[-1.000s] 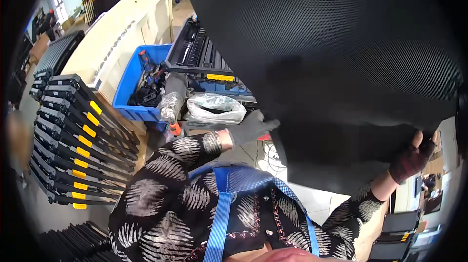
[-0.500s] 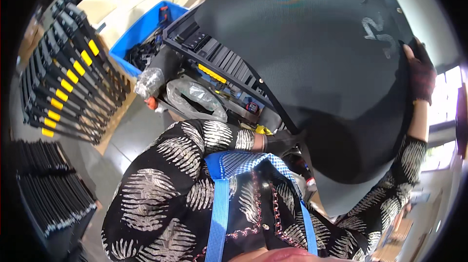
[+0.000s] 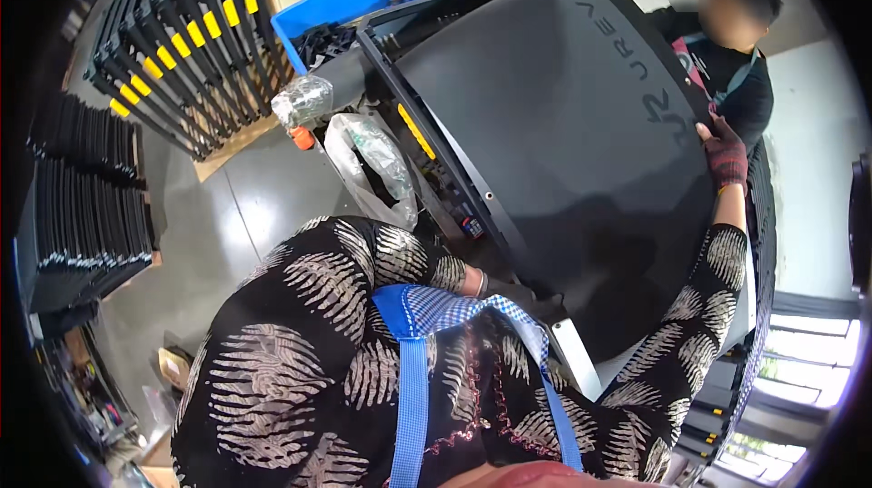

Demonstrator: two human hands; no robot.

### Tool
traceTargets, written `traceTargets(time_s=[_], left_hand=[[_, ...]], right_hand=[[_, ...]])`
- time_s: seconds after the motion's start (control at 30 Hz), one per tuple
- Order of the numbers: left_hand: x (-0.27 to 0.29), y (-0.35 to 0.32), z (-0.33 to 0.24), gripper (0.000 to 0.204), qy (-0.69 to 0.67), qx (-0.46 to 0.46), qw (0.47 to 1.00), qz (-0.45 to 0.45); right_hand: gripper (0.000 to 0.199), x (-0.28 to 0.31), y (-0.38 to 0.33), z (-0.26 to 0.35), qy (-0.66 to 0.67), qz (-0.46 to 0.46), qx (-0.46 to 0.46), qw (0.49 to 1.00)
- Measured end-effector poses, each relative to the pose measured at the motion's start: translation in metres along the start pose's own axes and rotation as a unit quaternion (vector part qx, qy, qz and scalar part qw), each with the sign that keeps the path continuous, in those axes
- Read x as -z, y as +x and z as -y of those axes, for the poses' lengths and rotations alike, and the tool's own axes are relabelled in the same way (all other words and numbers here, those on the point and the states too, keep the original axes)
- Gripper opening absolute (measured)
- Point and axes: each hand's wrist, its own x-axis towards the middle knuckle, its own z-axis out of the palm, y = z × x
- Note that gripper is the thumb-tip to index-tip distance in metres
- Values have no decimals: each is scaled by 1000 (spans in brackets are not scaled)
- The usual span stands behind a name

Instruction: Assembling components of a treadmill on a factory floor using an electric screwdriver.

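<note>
1. Black sheet (image 3: 563, 115) – spread over the frame in front of the person, slightly bowed. It looks fairly light for its width, bendy rather than rigid, smooth enough to slide; opposite edges seem the best hold.
2. Black frame (image 3: 451, 170) – partly covered, its left rail showing.
3. Blue bin (image 3: 350, 2), beyond the frame's upper-left corner.
4. Right hand (image 3: 724, 159), gloved, gripping the sheet's right edge, thumb on its face.
5. Left hand (image 3: 525, 301), dark-gloved, at the near-left corner; whether it grips, I cannot tell.

Stacked black frames (image 3: 166, 57) and a blue bin (image 3: 350, 2) of dark parts (image 3: 322, 43) mark a factory workshop.
</note>
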Motion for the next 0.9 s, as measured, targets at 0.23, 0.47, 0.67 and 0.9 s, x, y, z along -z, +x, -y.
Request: traceTargets(time_s=[0.23, 0.47, 0.67, 0.9], left_hand=[[0, 12, -17, 35, -504, 102, 857, 12], [2, 13, -26, 31, -632, 152, 759, 40], [-101, 8, -66, 29, -533, 183, 817, -118], [-118, 15, -63, 30, -524, 147, 835, -79]], right_hand=[[60, -37, 10, -44, 12, 33, -19, 999], [57, -46, 9, -43, 42, 43, 5, 998], [53, -42, 12, -46, 72, 32, 18, 997], [51, -29, 7, -23, 95, 46, 16, 994]])
